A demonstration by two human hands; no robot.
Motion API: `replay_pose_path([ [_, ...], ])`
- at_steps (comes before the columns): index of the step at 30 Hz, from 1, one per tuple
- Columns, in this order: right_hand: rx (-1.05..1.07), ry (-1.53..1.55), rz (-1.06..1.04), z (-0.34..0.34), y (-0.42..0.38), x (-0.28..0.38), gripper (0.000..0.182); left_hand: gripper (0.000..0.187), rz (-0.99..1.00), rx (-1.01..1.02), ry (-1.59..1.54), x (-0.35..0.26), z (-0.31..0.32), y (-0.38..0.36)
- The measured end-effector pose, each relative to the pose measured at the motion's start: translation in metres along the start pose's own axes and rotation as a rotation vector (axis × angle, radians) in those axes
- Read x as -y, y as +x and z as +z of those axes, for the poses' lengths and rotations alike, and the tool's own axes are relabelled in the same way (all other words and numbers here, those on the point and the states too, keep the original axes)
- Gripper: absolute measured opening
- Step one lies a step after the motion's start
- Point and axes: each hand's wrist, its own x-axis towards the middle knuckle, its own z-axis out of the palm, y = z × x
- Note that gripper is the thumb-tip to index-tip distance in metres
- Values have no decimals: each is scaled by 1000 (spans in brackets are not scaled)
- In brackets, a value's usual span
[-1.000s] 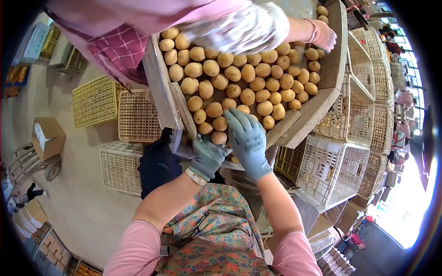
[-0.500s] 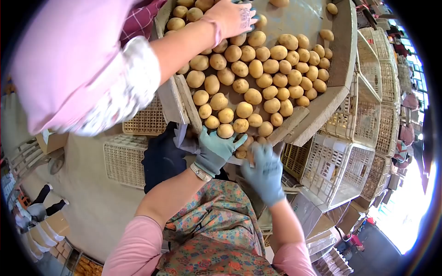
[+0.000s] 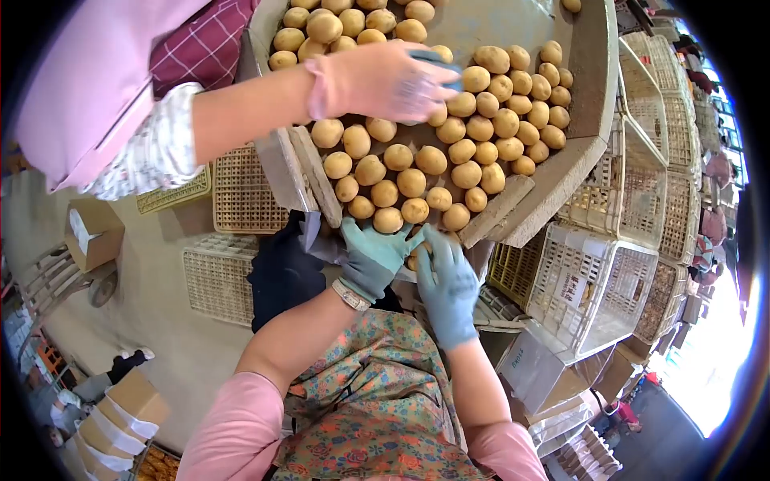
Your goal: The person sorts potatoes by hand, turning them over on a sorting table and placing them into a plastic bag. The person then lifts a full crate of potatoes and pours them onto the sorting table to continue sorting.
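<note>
Many yellow-brown potatoes (image 3: 411,183) lie on the sorting table (image 3: 489,36), bunched towards its narrow front outlet. My left hand (image 3: 372,260), in a grey-green glove, rests at the left of this outlet with fingers spread, against the nearest potatoes. Opposite it, my right hand (image 3: 451,287) wears a blue-grey glove; thumb and fingers are apart beside a few potatoes partly hidden between my hands. I see nothing gripped in either hand. Another person's gloved hand (image 3: 405,84) reaches across the potatoes from the left, blurred by motion.
Wooden boards (image 3: 501,210) edge the outlet. Stacked plastic crates (image 3: 589,289) stand on the right, and more crates (image 3: 220,276) sit on the floor at left. A cardboard box (image 3: 95,232) and a hand cart (image 3: 60,272) are farther left.
My right hand has moved up and left, closer to my left hand, which stays nearly in place. The other person's hand has come down over the potatoes, and some potatoes have shifted.
</note>
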Motion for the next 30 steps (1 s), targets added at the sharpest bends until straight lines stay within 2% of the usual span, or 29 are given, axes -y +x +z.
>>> replay_pose_path([
  [2, 69, -24, 124, 16, 28, 12, 54, 80, -13, -16, -44, 0, -2, 0],
  [4, 74, -66, 140, 48, 35, -3, 60, 78, -12, -27, -95, 2, -1, 0],
  [6, 38, -25, 111, 56, 33, -11, 61, 80, 86, -283, 13, 4, 6, 1],
  [7, 0, 15, 87, 58, 33, -15, 61, 80, 94, -304, -4, 4, 2, 5],
  [8, -36, 89, 34, 56, 33, -21, 58, 80, 100, -302, -4, 2, 4, 4],
  [10, -31, 178, 102, 36, 25, -12, 55, 82, 36, -207, 44, 2, 8, -1],
  [11, -32, 166, 78, 26, 16, -6, 55, 82, 54, -138, 209, 0, -1, -1],
  [12, -34, 158, 52, 17, 4, -3, 55, 82, 58, -142, 210, -1, 3, -3],
  [14, 103, -15, 35, 3, -36, -21, 58, 82, -32, -166, -116, 0, 11, -2],
  [15, 161, -112, 14, -8, -55, -37, 60, 83, -5, -159, -55, -1, 11, -1],
  [16, 253, -156, 215, -16, -76, -55, 57, 83, -5, -154, -58, 0, 14, -1],
  [18, 210, -369, 349, -33, -146, -123, 50, 83, 25, -122, 3, 1, 19, -1],
  [19, 277, -460, 538, -44, -182, -151, 50, 84, 21, -100, 18, 2, 4, 2],
  [20, 325, -545, 554, -60, -188, -148, 50, 84, 28, -102, 13, 2, 2, -1],
  [21, 435, -616, 698, -71, -193, -145, 51, 86, 15, -118, 10, 2, 1, -1],
  [22, 435, -617, 691, -68, -191, -147, 51, 88, 2, -135, 9, 2, 0, 0],
  [24, 270, -453, 425, -52, -190, -149, 48, 91, -2, -158, -3, 1, -2, 2],
  [26, 169, -138, 202, -38, -106, -70, 42, 76, -17, -161, -127, 0, -4, 0],
  [27, 116, -22, 106, -27, -64, -30, 42, 76, -20, -157, -121, 0, -7, 1],
  [29, -90, 58, -127, 7, 8, 25, 49, 85, -103, 322, -350, 2, -22, 3],
  [30, -145, 132, -200, 18, 48, 58, 55, 85, -108, 327, -341, 6, -43, 8],
])
